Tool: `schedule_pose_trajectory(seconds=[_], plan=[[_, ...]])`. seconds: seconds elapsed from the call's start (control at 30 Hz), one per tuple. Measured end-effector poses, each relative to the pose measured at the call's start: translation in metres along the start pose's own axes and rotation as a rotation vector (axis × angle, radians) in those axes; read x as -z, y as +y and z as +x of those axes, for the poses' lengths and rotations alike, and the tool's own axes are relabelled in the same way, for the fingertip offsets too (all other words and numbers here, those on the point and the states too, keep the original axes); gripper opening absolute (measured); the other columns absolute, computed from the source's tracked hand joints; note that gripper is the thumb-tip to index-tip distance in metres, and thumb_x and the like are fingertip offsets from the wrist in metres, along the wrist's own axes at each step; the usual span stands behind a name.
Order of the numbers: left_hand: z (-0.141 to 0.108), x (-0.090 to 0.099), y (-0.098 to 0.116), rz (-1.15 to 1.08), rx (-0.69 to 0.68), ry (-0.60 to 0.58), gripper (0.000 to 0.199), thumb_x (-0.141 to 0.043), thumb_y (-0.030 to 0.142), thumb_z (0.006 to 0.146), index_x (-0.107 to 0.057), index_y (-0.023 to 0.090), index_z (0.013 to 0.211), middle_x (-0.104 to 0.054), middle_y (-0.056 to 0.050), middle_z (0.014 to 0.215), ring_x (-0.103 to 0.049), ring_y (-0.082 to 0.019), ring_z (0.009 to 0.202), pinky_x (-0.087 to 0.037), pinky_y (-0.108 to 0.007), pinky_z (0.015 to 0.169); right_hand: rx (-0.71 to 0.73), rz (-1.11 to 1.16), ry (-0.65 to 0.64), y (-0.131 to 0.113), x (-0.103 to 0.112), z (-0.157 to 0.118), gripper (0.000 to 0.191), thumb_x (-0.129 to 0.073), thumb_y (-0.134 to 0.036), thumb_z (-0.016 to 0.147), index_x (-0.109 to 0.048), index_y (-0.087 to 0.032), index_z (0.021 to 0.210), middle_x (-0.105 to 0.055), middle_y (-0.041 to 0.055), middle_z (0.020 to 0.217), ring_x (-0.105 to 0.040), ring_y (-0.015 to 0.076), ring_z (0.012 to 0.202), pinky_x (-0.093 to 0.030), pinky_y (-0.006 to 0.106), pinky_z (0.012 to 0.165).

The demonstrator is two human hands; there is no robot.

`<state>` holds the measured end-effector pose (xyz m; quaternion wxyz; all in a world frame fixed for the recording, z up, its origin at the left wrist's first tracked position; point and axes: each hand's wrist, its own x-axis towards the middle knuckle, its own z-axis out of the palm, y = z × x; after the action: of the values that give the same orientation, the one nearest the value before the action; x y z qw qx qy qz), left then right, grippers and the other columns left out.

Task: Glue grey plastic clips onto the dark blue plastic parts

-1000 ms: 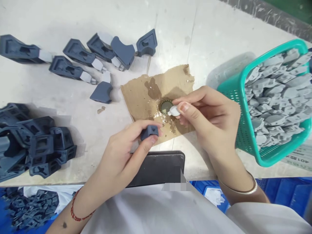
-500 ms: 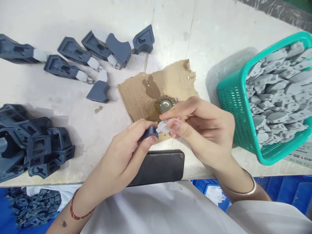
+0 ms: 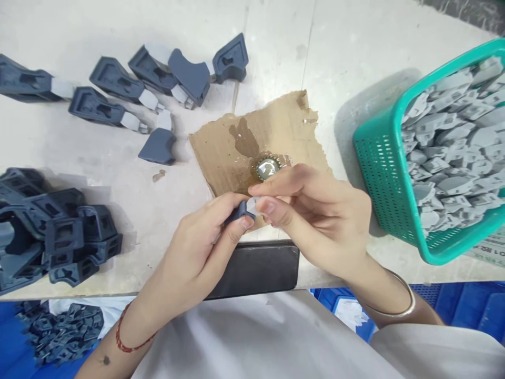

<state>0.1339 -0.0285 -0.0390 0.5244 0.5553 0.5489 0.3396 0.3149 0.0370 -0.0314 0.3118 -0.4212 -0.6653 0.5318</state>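
My left hand (image 3: 211, 237) is closed around a dark blue plastic part (image 3: 241, 211), whose far end is hidden by the fingers. Between thumb and fingertips, my right hand (image 3: 315, 216) pinches a small light grey plastic piece (image 3: 252, 204). The grey piece meets the end of the blue part; how deep it sits inside cannot be seen. Just beyond the fingers, a bottle cap (image 3: 267, 168) holding clear liquid rests on a torn piece of cardboard (image 3: 221, 142) with wet stains.
Several blue parts with grey ends (image 3: 114, 79) lie at the upper left. Stacked blue parts (image 3: 63, 237) stand at left. A green basket (image 3: 379, 163) of grey pieces (image 3: 465, 137) is at right. A black phone (image 3: 264, 268) lies near the table edge. More blue parts (image 3: 71, 331) fill a bin below.
My right hand has moved a little left, bringing the grey piece from just at the blue part's end to close against it. My left hand stays nearly still.
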Motion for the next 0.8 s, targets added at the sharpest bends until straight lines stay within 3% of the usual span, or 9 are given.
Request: schedule_pose_trajectory(seconds=[0.23, 0.37, 0.5, 0.8], plan=[[-0.002, 0.002, -0.001, -0.042, 0.009, -0.008, 0.022, -0.048, 0.033, 0.11, -0.063, 0.022, 0.099, -0.061, 0.003, 0.081, -0.055, -0.011, 0.07, -0.043, -0.024, 0.064, 0.102, -0.103, -0.104, -0.001, 0.009, 0.005, 0.008, -0.068, -0.026, 0.102, -0.073, -0.022, 0.097, -0.075, -0.0014, 0.083, -0.068, 0.0106, 0.069, -0.054, 0.022, 0.061], [-0.001, 0.002, 0.001, -0.052, 0.006, -0.009, 0.022, -0.05, 0.035, 0.11, -0.064, 0.022, 0.098, -0.059, 0.004, 0.077, -0.053, -0.011, 0.066, -0.04, -0.024, 0.059, 0.235, -0.314, -0.212, -0.001, 0.018, 0.009, 0.026, -0.05, -0.034, 0.111, -0.064, -0.022, 0.092, -0.068, -0.0015, 0.077, -0.06, 0.0109, 0.063, -0.046, 0.025, 0.06], [0.001, 0.003, 0.003, -0.005, 0.02, -0.031, 0.026, -0.048, 0.034, 0.109, -0.062, 0.021, 0.092, -0.056, 0.004, 0.074, -0.051, -0.011, 0.064, -0.04, -0.024, 0.06, 0.348, -0.523, -0.235, 0.003, 0.015, 0.007, 0.039, -0.038, -0.035, 0.114, -0.054, -0.023, 0.081, -0.061, -0.0011, 0.069, -0.055, 0.013, 0.061, -0.041, 0.027, 0.062], [-0.002, 0.003, 0.003, -0.05, 0.041, -0.058, 0.027, -0.046, 0.035, 0.11, -0.06, 0.02, 0.092, -0.053, 0.005, 0.074, -0.05, -0.01, 0.066, -0.039, -0.023, 0.062, 0.314, -0.672, -0.241, -0.002, 0.005, 0.002, 0.045, -0.028, -0.038, 0.117, -0.054, -0.022, 0.083, -0.063, 0.001, 0.071, -0.058, 0.0157, 0.067, -0.039, 0.029, 0.064]])
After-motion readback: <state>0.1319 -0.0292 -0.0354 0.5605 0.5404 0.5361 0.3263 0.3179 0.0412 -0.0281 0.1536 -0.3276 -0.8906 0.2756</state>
